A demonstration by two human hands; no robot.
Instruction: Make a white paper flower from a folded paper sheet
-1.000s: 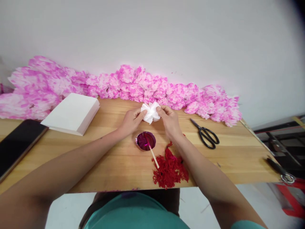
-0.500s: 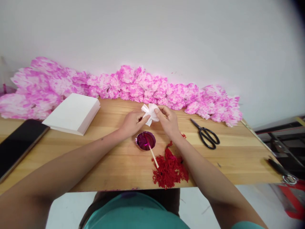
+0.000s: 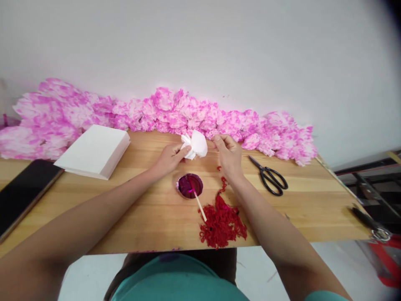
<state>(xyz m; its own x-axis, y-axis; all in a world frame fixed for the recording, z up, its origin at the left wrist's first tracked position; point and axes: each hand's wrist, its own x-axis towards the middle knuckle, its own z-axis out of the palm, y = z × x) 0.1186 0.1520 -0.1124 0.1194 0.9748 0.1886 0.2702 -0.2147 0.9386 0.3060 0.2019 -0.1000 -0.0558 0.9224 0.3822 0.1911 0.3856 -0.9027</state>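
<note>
My left hand pinches a bunched piece of white tissue paper between thumb and fingers, its folds fanning out to the right. Just right of the paper is my right hand, its thumb and forefinger pressed together on what looks like the end of a thin red yarn. That strand runs up from a tangled red yarn heap to the hand; part of it is hidden. Below the paper stands a small cup of dark magenta liquid, with a pale stick leaning out of it.
Black-handled scissors lie right of my right hand. A white paper stack and a dark phone are at left. Pink-and-white paper flowers line the wall. Another black-handled tool sits at the table's right edge.
My right hand has let go of the paper and moved right, drawing the red strand with it. The white paper stays in my left hand and now shows a rounded, puffed side.
</note>
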